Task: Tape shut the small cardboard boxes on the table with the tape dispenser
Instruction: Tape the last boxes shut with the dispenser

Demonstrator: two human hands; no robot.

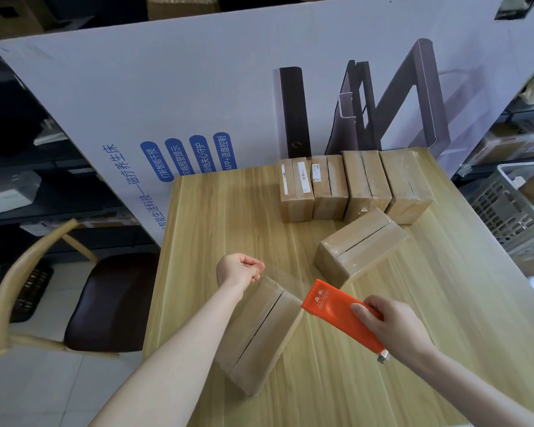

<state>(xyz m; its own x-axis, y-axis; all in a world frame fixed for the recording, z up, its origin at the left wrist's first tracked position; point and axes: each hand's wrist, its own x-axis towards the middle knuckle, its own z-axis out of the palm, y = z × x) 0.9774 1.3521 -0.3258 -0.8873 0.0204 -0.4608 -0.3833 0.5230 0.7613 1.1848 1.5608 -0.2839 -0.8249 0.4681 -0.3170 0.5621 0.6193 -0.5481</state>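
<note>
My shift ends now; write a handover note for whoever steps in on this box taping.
Left hand pinches what looks like a clear tape strip pulled from the tape dispenser, gripped by right hand.
Near box lies below them, seam untaped.
Angled box mid-table looks taped.
Back row of four boxes: right two shiny with tape, left two unclear.
To do: tape near box, check the row.

The wood-grain table [228,217] carries four cardboard boxes [364,183] in a row at its far edge, an angled taped box [359,245] mid-table and a nearer box [259,334] at left.
</note>
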